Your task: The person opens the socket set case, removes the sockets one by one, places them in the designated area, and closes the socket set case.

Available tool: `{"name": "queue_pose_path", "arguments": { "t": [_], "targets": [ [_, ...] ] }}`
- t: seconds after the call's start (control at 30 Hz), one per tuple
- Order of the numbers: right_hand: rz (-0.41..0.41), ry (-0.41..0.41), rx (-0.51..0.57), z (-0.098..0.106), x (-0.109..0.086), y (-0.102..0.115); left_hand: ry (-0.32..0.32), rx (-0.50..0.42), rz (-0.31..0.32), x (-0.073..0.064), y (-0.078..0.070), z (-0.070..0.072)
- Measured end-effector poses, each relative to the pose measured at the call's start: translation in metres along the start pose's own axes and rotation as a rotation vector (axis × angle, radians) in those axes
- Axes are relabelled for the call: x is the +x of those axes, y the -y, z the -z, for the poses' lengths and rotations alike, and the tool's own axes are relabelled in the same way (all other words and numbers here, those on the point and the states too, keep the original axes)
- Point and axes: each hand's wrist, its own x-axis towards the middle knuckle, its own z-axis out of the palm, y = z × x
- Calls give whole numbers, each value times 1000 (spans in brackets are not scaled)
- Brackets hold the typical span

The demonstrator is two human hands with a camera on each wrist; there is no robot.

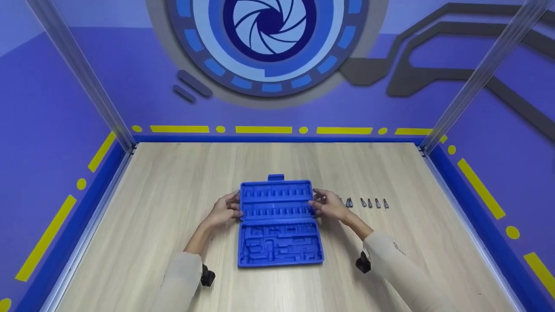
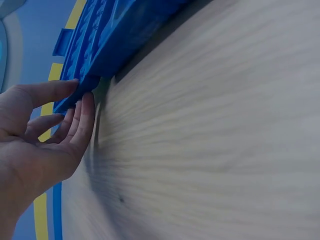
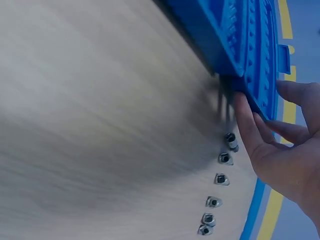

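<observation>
An unfolded blue plastic tool case (image 1: 282,242) lies on the wooden table, its moulded recesses facing up. Its far half (image 1: 276,203), with a latch tab on the outer edge, is raised off the tabletop in both wrist views. My left hand (image 1: 223,210) pinches that half's left edge, thumb on top and fingers underneath in the left wrist view. On the opposite edge, my right hand (image 1: 331,206) holds the same half, with fingers (image 3: 245,120) reaching under it. Several small metal sockets (image 1: 369,203) stand in a row right of the right hand, which partly hides the row.
Pale wood-grain table (image 1: 173,173) surrounds the case. Blue-purple panels (image 1: 277,117) with yellow marks enclose it at the back and sides, joined by clear corner posts (image 1: 485,69). A black device (image 1: 208,276) sits at each wrist.
</observation>
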Motion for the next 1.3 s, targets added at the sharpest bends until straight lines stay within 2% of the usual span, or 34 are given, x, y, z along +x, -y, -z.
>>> {"name": "queue_pose_path", "arguments": {
  "t": [0.3,0.47,0.53,0.73,0.83,0.97,1.1,1.2,1.3],
  "targets": [
    [-17,-10,123,2,3,20,-153,208,-159,-2,-18,-6],
    [-49,-35,221,6,3,27,-197,241,-180,-4,-27,-8],
    [-61,-51,259,7,3,28,-204,206,-168,-5,-30,-9],
    [-85,-128,437,4,8,30,-216,-24,-103,-9,-38,-12],
    [-98,-196,524,0,10,32,-256,-124,-120,-9,-38,-13],
    [-94,-245,594,-5,10,34,-309,-320,-165,-7,-34,-13],
    [-88,-236,593,-7,8,32,-322,-448,-191,-7,-31,-12],
    [-79,-207,607,-8,6,31,-302,-478,-187,-8,-30,-11],
    [-54,-119,601,-5,2,26,-244,-445,-168,-12,-28,-8]
  ]
}}
